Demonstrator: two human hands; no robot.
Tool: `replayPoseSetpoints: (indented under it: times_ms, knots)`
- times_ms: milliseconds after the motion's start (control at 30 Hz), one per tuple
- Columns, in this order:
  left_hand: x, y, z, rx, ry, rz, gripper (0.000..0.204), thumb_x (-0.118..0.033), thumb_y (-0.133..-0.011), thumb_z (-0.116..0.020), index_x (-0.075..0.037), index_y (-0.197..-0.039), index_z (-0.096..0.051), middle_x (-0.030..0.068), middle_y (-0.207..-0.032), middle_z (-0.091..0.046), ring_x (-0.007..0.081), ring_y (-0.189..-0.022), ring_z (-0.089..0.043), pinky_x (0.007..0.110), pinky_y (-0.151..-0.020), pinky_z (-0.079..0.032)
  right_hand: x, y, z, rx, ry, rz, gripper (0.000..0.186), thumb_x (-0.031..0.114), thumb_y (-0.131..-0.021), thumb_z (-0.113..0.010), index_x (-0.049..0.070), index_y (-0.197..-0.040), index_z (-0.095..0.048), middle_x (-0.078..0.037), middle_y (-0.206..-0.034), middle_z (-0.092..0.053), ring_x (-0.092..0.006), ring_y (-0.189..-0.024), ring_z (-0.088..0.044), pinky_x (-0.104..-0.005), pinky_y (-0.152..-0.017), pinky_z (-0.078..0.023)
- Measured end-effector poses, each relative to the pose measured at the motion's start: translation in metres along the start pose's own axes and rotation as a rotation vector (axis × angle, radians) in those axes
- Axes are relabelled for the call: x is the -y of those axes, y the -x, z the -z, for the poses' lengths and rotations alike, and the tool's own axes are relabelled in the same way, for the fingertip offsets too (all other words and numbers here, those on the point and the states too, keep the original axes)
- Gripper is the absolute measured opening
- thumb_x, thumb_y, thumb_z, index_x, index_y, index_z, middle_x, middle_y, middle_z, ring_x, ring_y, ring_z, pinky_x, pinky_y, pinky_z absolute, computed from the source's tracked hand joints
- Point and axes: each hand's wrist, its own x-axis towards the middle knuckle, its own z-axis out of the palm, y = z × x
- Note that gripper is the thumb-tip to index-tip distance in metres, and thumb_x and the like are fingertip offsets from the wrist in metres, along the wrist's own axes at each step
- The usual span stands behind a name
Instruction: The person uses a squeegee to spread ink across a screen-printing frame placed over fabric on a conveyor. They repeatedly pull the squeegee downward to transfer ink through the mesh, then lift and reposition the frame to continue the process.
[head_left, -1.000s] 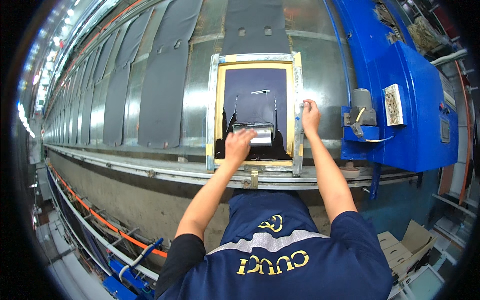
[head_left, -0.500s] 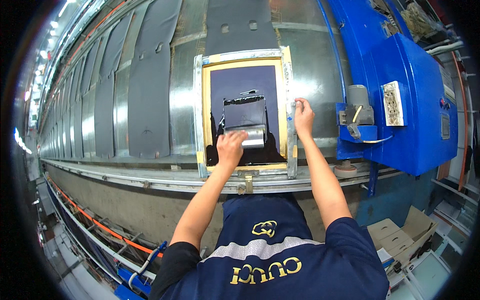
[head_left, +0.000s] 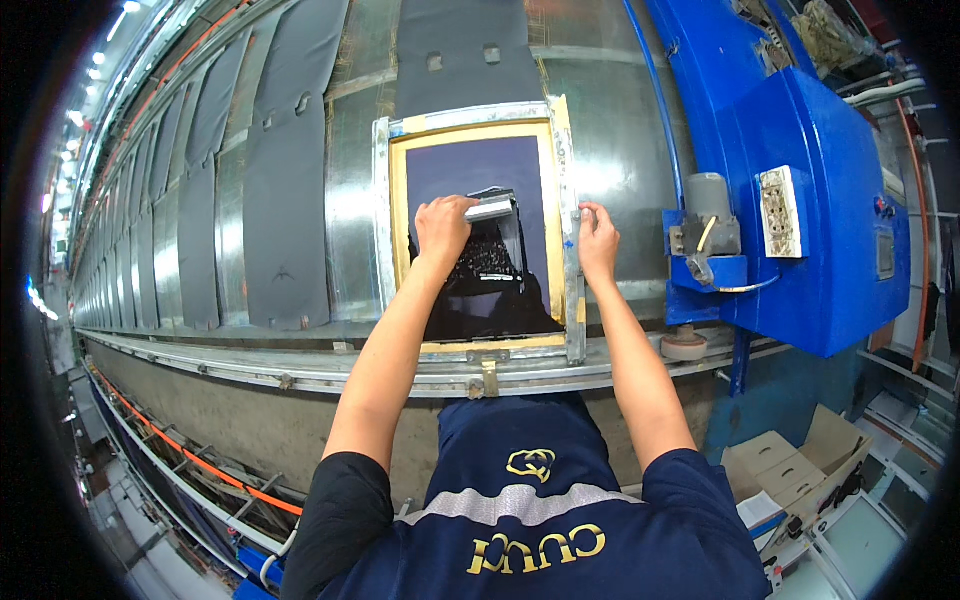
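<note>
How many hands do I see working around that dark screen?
2. The left hand grips the left end of the metal squeegee over the screen; the right hand is at the right edge of the metal frame. No other hands show.

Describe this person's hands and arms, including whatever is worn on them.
The left hand and right hand are ungloved, and no watch or bracelet shows on either wrist. Both forearms are bare below short sleeves: the left sleeve looks black, the right sleeve dark navy.

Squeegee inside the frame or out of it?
Inside: the left hand holds the squeegee over the dark screen, and the frame surrounds it on all sides.
</note>
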Motion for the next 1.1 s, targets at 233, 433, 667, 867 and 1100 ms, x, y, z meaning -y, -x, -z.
replayPoseSetpoints:
  times_ms: [233,433,667,867,1100]
  knots:
    - [-0.023,0.107,0.002,-0.009,0.064,-0.076,0.037,0.008,-0.073,-0.065,-0.019,-0.095,-0.078,-0.0006,-0.105,-0.079,0.0188,-0.100,-0.073,0.038,-0.077,-0.050,-0.015,0.001,-0.002,-0.001,-0.042,0.025,0.021,0.021,-0.104,-0.057,0.006,-0.110,-0.070,-0.020,-0.096,-0.074,-0.0375,-0.092,-0.072,-0.0433,-0.083,-0.053]
    - [-0.033,0.172,0.011,-0.035,0.057,-0.158,0.041,0.002,-0.073,-0.070,-0.017,-0.108,-0.077,-0.0025,-0.116,-0.076,0.0197,-0.109,-0.071,0.037,-0.086,-0.052,-0.023,-0.005,-0.003,0.045,-0.051,0.028,0.021,0.020,-0.103,-0.058,0.006,-0.109,-0.072,-0.018,-0.097,-0.074,-0.0331,-0.094,-0.072,-0.0415,-0.086,-0.053]
    - [-0.004,0.208,0.052,0.131,0.161,-0.165,0.057,0.001,-0.074,-0.070,-0.012,-0.129,-0.067,0.0055,-0.140,-0.066,0.0279,-0.130,-0.061,0.043,-0.103,-0.049,0.028,-0.001,-0.001,0.043,-0.058,0.086,0.022,0.019,-0.104,-0.059,0.003,-0.109,-0.073,-0.007,-0.083,-0.069,-0.0138,-0.075,-0.057,-0.0328,-0.070,-0.047]
    - [0.108,0.242,0.117,0.052,0.204,-0.152,0.065,0.000,-0.069,-0.076,-0.013,-0.132,-0.067,0.0041,-0.142,-0.065,0.0263,-0.132,-0.060,0.041,-0.102,-0.049,0.148,0.071,-0.078,0.046,-0.104,0.115,0.021,0.019,-0.105,-0.058,0.006,-0.111,-0.072,0.004,-0.072,-0.054,-0.0067,-0.065,-0.046,-0.0275,-0.061,-0.039]
    - [0.301,0.285,0.194,-0.005,0.207,-0.149,0.059,0.001,-0.072,-0.072,-0.013,-0.129,-0.069,0.0038,-0.136,-0.069,0.0268,-0.129,-0.063,0.041,-0.100,-0.051,0.248,0.154,-0.247,0.050,-0.104,0.195,0.022,0.018,-0.104,-0.058,0.004,-0.111,-0.073,-0.005,-0.086,-0.067,-0.0133,-0.080,-0.060,-0.0316,-0.074,-0.048]
